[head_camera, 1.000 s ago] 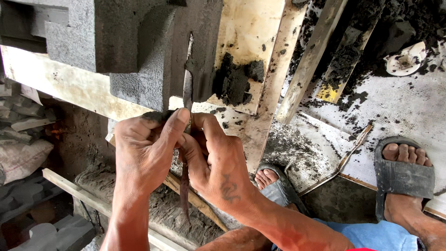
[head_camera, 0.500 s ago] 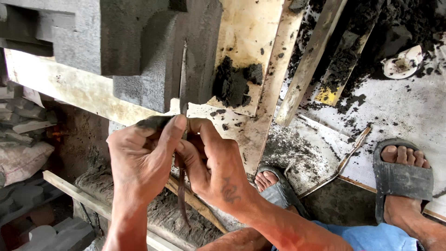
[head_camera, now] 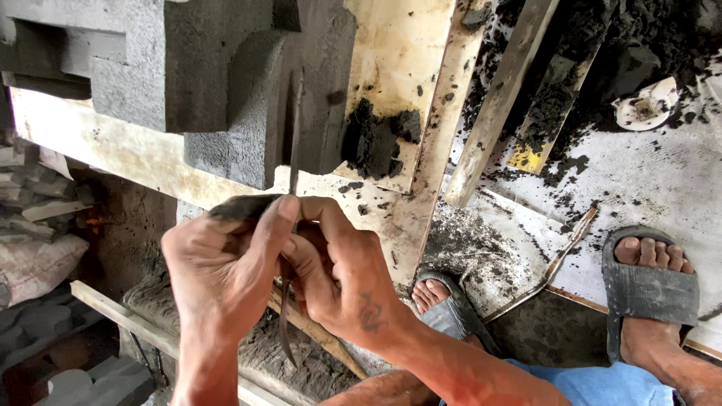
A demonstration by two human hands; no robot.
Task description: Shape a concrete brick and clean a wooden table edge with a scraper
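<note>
Both hands meet just below the carved grey stone block [head_camera: 226, 83], closed together round a thin, dark, slightly curved metal blade [head_camera: 289, 225]. The left hand [head_camera: 226, 271] has its fingers [head_camera: 274, 222] curled shut over the blade's middle, thumb pressed on top. The right hand [head_camera: 342, 274] is wrapped close behind it, fingers folded in against the left ones; how much of the blade it actually grips is hard to tell, since the left hand covers it. Above the fingers the blade runs up into a narrow groove of the block; below them its tip hangs free. The block stands on a pale, stained wooden worktop [head_camera: 398, 68]. A clump of black grit [head_camera: 376, 143] lies on it, right of the fingers. Two feet in grey rubber sandals [head_camera: 650, 286] rest well beyond the right hand.
</note>
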